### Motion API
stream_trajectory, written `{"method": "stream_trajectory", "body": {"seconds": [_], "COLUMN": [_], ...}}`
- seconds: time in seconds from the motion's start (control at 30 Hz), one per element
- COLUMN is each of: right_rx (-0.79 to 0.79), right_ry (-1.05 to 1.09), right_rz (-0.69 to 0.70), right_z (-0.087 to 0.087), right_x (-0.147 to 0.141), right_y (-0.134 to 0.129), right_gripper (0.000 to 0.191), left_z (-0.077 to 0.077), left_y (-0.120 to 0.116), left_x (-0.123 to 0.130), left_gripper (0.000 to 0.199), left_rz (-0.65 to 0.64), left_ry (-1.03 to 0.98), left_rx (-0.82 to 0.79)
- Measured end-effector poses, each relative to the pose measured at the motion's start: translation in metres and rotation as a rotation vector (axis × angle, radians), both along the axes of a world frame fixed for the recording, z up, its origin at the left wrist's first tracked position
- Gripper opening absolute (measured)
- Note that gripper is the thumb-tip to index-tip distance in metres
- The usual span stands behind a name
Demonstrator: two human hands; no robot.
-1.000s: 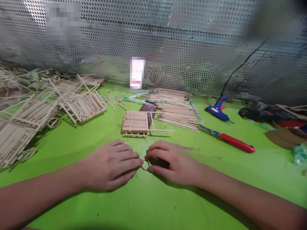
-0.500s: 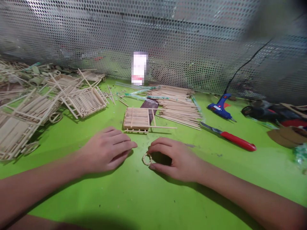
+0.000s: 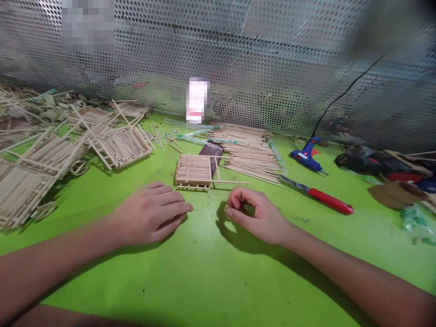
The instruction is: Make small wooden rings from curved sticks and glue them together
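Observation:
Palm down on the green tabletop, my left hand [image 3: 155, 214] rests with its fingers stretched out and nothing in them. My right hand [image 3: 257, 213] is raised a little above the table, thumb and fingers pinched together. Between its fingertips is a small wooden ring [image 3: 227, 208], of which only a pale bit shows; the fingers hide the rest. Just beyond both hands lies a miniature cart body [image 3: 193, 170] of thin wooden sticks, with two long shafts pointing right. No hand touches it.
Several similar stick carts [image 3: 124, 146] are heaped at the left. Behind lies a pile of thin sticks [image 3: 250, 154]. A red-handled knife [image 3: 330, 200] and a blue glue gun [image 3: 307, 155] with its cord are at the right. A perforated metal panel [image 3: 153, 54] stands at the back.
My right hand has closed on the ring, lifted it off the table and moved slightly right and away from me. My left hand has stayed in place.

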State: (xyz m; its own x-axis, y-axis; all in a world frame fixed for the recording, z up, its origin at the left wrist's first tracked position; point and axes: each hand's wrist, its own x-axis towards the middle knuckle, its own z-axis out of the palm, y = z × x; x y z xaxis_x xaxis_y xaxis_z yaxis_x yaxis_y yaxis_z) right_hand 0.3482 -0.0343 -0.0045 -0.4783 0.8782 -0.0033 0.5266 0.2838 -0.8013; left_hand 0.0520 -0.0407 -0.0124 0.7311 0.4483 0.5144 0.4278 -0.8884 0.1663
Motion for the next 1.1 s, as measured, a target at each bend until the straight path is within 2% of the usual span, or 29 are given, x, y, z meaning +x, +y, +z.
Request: {"method": "stream_trajectory", "body": {"seconds": [0.1,0.2,0.4,0.53,0.67,0.87,1.0,1.1], "right_rx": [-0.176,-0.224,-0.068,0.094,0.165,0.154,0.035,-0.025], "right_ry": [0.121,0.255,0.243,0.238,0.245,0.232,0.255,0.278], "right_rz": [0.025,0.05,0.118,0.169,0.206,0.227,0.272,0.293], "right_z": [0.0,0.001,0.023,0.041,0.053,0.065,0.064,0.059], "right_x": [0.001,0.002,-0.003,-0.008,-0.012,-0.018,-0.027,-0.033], "right_y": [0.001,0.002,0.001,0.0,-0.004,-0.009,-0.01,-0.01], "right_gripper": [0.026,0.027,0.019,0.012,0.009,0.01,0.016,0.019], "left_z": [-0.001,-0.004,-0.006,0.0,0.007,0.012,0.015,0.017], "left_y": [0.0,-0.002,-0.008,-0.01,-0.009,-0.008,-0.005,-0.001], "left_x": [0.0,0.002,0.01,0.013,0.015,0.018,0.018,0.016], "left_gripper": [0.02,0.021,0.022,0.027,0.032,0.037,0.051,0.045], "left_rz": [0.003,0.011,0.083,0.141,0.187,0.149,0.041,-0.11], "left_ry": [0.005,-0.042,-0.158,-0.212,-0.241,-0.333,-0.444,-0.492], "left_rx": [-0.037,-0.121,-0.426,-0.639,-0.765,-0.862,-1.13,-1.338]}}
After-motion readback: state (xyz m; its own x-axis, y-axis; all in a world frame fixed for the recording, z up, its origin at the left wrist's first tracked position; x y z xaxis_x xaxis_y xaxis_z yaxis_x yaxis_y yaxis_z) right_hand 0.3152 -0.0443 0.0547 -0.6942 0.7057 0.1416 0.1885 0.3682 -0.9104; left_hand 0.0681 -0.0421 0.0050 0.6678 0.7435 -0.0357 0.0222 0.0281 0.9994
